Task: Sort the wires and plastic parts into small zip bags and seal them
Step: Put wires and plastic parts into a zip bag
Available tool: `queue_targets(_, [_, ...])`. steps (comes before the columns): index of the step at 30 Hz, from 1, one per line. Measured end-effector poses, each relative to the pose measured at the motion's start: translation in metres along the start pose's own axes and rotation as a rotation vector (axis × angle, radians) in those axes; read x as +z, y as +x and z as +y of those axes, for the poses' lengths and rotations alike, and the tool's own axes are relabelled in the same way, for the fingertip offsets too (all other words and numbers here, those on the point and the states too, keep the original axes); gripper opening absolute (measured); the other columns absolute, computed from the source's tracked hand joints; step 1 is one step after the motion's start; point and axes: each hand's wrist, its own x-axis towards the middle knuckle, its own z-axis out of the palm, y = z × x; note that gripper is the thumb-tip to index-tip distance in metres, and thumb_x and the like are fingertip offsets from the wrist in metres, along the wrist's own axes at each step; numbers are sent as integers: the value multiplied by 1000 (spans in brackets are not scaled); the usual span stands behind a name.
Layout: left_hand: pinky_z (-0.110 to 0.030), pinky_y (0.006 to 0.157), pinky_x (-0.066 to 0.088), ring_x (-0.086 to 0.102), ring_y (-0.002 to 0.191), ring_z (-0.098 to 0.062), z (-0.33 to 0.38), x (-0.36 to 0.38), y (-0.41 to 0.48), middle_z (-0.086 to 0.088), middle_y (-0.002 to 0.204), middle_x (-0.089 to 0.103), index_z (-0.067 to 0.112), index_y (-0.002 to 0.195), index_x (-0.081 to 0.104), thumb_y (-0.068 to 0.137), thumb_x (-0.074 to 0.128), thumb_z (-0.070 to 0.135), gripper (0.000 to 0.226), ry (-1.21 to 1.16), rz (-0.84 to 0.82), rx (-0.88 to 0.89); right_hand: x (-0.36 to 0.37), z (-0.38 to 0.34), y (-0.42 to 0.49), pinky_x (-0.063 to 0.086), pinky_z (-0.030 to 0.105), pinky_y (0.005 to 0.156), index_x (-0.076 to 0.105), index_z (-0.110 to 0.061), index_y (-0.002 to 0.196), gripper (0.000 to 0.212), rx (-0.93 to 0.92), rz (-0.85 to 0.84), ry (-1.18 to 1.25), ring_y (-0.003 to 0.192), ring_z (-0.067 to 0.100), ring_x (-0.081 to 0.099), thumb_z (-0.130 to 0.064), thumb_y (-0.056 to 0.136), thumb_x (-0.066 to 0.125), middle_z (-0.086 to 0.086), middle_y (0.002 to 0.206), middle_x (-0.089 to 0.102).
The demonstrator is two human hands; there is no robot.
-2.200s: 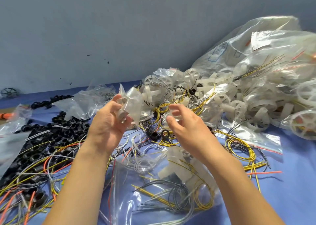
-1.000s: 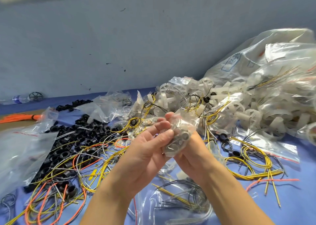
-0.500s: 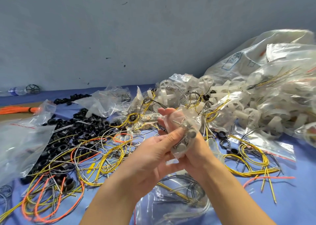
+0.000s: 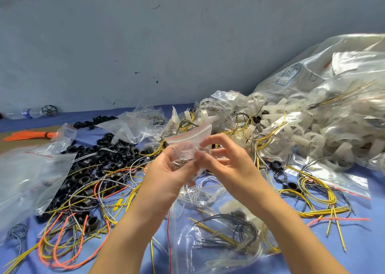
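Cupping the small zip bag [image 4: 188, 140] from below in my left hand [image 4: 166, 175], I am pinching its side with my right hand [image 4: 227, 163], above the loose wires [image 4: 195, 196]; its red-lined mouth is standing unsealed, so any tilt is risking spilled contents.

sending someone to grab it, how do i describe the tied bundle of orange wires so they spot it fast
Follow the foot of the grey-blue wall to the blue table's far left edge, past the heap of black plastic rings. There the tied bundle of orange wires lies on a brown strip. Unlike the loose orange loops, its strands run straight, cinched by a dark band.
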Motion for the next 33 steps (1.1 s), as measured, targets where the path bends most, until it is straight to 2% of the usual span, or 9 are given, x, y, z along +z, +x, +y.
queue_targets(4, [-18,62,50,67,76,-9,0,-3,-1,0,92,75,29,99,71,72,78,30,28,-27,-54,34,0,-4,1,54,24,73,64,-31,105,29,51,22,18,88,5,68,-51,83,67,-16,104,69])
queue_targets(8, [-20,62,52,63,71,-12,-3,-10,0,1,81,72,29,81,72,64,78,32,18,-19,3,43,0,-6,0,53,54,82,64,-22,88,13,116,19,52,79,30,66,-34,90,68,6,86,72])
queue_targets(10, [-24,62,54,64,70,-13,-6,-14,2,0,78,71,29,77,72,62,79,30,17,-33,40,32,1,-9,-1,52,57,81,61,-21,82,14,144,45,62,73,30,63,-30,89,68,12,83,71])
queue_targets(15, [-27,58,56,69,70,-16,-7,-17,2,-1,84,70,24,76,73,64,77,22,13,-132,33,10,11,-9,1,48,38,63,52,-18,78,13,230,178,134,62,16,55,-25,79,63,1,63,66])
queue_targets(19, [-24,56,55,67,66,-16,-2,-23,-1,-7,81,70,18,67,74,69,70,13,7,-157,34,-27,8,-8,1,47,24,60,61,-26,117,38,281,-53,420,64,14,58,0,91,51,0,71,64])
queue_targets(24, [-24,58,56,69,74,-17,-7,-32,-6,-13,101,73,8,75,76,86,56,-8,28,-159,-7,-113,5,-13,-4,50,20,59,73,-14,79,39,337,-209,547,60,15,60,8,93,44,5,76,70])
queue_targets(26, [-24,65,56,71,85,-20,-9,-35,-10,-15,111,71,5,90,75,80,65,0,15,-190,-72,-133,7,-13,-7,52,19,57,74,-12,72,43,443,-165,665,59,14,62,9,92,42,11,76,69])
queue_targets(29, [-19,78,53,69,98,-16,-13,-42,-17,-8,112,72,13,116,68,76,78,15,41,3,-166,-43,6,-15,-11,57,18,60,75,-5,72,40,584,-127,877,64,11,68,6,91,41,11,76,70])
queue_targets(33, [-20,68,54,68,74,-13,-16,-45,-27,-5,85,75,17,106,70,78,69,23,29,251,8,29,10,-20,-15,59,22,61,64,6,98,19,653,-68,937,71,20,72,0,93,46,17,90,71])
